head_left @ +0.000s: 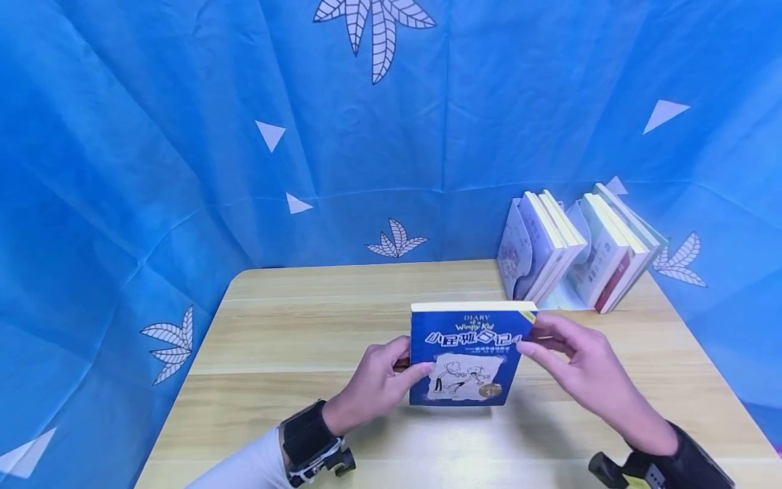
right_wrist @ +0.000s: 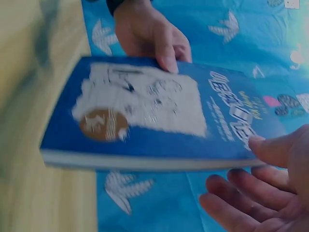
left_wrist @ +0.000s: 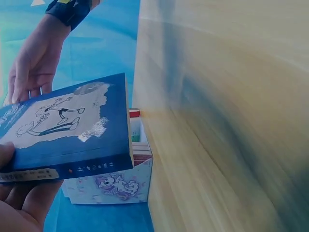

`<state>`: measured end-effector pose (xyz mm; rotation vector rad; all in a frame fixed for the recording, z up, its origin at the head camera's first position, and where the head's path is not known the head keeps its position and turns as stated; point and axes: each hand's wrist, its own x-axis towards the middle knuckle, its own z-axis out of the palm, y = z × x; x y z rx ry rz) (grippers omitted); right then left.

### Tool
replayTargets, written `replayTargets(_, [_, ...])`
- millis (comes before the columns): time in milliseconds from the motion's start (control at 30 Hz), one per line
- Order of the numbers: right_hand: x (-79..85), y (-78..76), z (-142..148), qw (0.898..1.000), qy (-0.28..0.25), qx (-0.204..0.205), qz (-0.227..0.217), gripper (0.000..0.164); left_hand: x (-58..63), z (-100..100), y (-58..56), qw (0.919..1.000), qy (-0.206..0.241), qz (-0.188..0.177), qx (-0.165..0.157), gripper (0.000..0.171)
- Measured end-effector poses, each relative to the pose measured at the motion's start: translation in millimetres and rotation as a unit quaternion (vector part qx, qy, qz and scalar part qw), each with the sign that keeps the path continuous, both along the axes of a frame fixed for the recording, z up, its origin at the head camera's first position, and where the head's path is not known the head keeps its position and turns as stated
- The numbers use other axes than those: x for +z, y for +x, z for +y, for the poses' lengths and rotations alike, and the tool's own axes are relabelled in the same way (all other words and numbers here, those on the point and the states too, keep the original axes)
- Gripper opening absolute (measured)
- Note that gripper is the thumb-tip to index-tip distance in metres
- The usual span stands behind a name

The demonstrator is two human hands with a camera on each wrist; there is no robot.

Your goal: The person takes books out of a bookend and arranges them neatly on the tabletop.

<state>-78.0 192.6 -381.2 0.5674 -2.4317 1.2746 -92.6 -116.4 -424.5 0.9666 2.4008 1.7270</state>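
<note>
A blue paperback book [head_left: 467, 373] with a cartoon drawing on its cover is held above the table, its front facing me. On its left edge, my left hand [head_left: 374, 382] grips it with the thumb over the cover and fingers behind. My right hand [head_left: 589, 370] pinches the upper right side, thumb on the front and fingers at the back. The left wrist view shows the spine of the book [left_wrist: 72, 125] beside the left thumb. Seen from the right wrist, the white page edge of the book [right_wrist: 145, 162] lies above the right fingers.
At the back right of the wooden table [head_left: 305, 326], a pale bookend rack [head_left: 514, 248] holds several upright books [head_left: 605, 251]. Behind the table hangs a blue cloth [head_left: 366, 149] with leaf and triangle prints.
</note>
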Motion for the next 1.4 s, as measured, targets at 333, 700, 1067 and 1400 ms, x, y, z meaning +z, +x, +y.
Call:
replayTargets(333, [7.9,-16.1,43,0.994,-0.055,-0.09,-0.034,0.051,-5.4,14,-29.9,0.9785,0.061,-0.186,0.064,0.039])
replayTargets(700, [-1.9,-28.7,77,0.981,-0.023,-0.177,-0.073,0.058,-18.0,29,-82.4,0.9552,0.057,-0.267,0.114,0.033])
replayTargets(1067, [-5.1,-43.2,104,0.969,-0.042,-0.204,-0.131,0.062,-48.3,62,-135.6,0.9136,0.078,-0.357,0.179,0.033])
replayTargets(1400, [-10.1,-52.1,115,0.961,-0.03,-0.212,-0.177,0.071,-67.3,95,-167.4,0.894,0.057,-0.389,0.214,0.025])
